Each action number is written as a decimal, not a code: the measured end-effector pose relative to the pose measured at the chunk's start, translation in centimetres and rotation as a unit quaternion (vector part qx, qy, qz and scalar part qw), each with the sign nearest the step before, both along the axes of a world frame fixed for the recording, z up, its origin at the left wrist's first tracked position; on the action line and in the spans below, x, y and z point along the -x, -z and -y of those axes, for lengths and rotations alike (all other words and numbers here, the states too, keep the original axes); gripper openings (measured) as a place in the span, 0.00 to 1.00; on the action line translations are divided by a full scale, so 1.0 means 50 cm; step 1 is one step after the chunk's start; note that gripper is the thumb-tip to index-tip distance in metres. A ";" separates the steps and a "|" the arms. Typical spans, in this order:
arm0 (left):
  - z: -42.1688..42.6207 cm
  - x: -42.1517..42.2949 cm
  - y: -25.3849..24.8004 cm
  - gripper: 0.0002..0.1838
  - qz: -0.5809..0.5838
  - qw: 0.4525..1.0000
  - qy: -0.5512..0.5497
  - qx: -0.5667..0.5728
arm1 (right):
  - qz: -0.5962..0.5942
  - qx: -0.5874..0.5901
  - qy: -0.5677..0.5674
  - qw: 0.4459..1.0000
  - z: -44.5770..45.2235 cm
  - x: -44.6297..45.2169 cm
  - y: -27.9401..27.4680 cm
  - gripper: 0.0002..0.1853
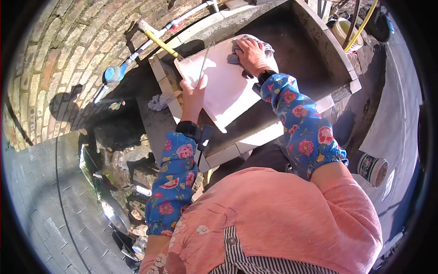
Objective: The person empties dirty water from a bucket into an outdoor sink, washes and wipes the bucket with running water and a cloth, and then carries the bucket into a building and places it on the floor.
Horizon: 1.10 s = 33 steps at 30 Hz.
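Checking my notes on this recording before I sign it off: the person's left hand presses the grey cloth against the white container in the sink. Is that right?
Not quite: the hand is wrong. The head view shows the right hand pressing the grey cloth against the white container in the sink.

This looks like an outdoor wash area beside a building, in strong sunlight; a weathered brick wall (59,64) rises along one side, with pipes (143,45) and a blue-capped fitting (113,74) running along it. A large concrete basin (319,45) edged in pale tiles sits against that wall; paving (50,196) covers the ground at the lower left, and buckets (349,34) stand around the basin.
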<state>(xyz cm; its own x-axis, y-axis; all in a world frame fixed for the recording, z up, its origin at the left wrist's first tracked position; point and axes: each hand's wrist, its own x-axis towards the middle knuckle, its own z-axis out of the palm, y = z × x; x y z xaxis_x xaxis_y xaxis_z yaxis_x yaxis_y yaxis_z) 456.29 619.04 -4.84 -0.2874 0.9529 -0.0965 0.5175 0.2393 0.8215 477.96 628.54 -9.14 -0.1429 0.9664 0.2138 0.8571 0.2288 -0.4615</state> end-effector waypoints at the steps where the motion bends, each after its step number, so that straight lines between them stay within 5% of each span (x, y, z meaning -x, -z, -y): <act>1: -0.003 0.007 0.023 0.34 -0.048 0.996 0.017 -0.068 | -0.028 -0.046 -0.032 0.998 0.045 0.027 -0.004 0.19; 2: -0.014 0.020 0.048 0.34 -0.034 0.999 0.007 -0.029 | -0.059 -0.060 -0.044 0.995 0.093 0.059 -0.015 0.19; 3: -0.002 -0.011 -0.010 0.34 0.141 0.990 -0.004 -0.001 | -0.079 -0.069 -0.068 0.992 0.140 0.089 -0.029 0.20; 5: -0.043 0.039 0.035 0.36 0.128 0.988 0.034 0.084 | -0.108 -0.053 -0.126 0.985 0.206 0.150 -0.054 0.20; 7: -0.020 0.015 0.043 0.35 0.124 0.991 -0.041 -0.042 | -0.091 -0.080 -0.154 0.981 0.225 0.177 -0.050 0.20; 10: -0.018 0.006 0.042 0.31 0.152 0.987 -0.049 -0.023 | -0.064 -0.125 -0.198 0.970 0.165 0.130 -0.027 0.20; 16: -0.006 0.024 0.077 0.28 0.061 0.997 -0.022 -0.029 | -0.003 -0.025 0.117 0.993 0.037 -0.052 0.009 0.20; 19: 0.007 0.008 0.054 0.30 0.003 0.998 0.010 -0.058 | -0.161 0.029 0.344 0.924 0.096 -0.055 0.040 0.22; 20: 0.019 -0.013 0.042 0.32 0.105 0.990 -0.045 -0.079 | -0.150 -0.043 0.335 0.929 0.127 -0.042 0.060 0.23; 23: 0.022 -0.013 0.055 0.32 0.083 0.990 -0.063 -0.094 | -0.176 -0.142 0.290 0.930 0.244 0.039 0.110 0.26; 28: 0.011 0.014 0.079 0.32 0.108 0.990 -0.039 -0.083 | -0.166 -0.053 0.084 0.981 0.345 0.165 -0.007 0.23; 33: 0.042 -0.025 0.039 0.28 0.181 0.973 -0.054 -0.132 | -0.114 -0.082 -0.143 0.980 0.228 0.149 -0.044 0.20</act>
<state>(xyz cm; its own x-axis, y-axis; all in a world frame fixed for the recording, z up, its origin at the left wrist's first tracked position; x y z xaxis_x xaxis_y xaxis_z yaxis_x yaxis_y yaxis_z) 457.54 616.93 -6.80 -0.3795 0.9246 0.0339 0.1660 0.0320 0.9856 470.51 617.14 -6.96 -0.3331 0.8443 0.4198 0.6269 0.5309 -0.5702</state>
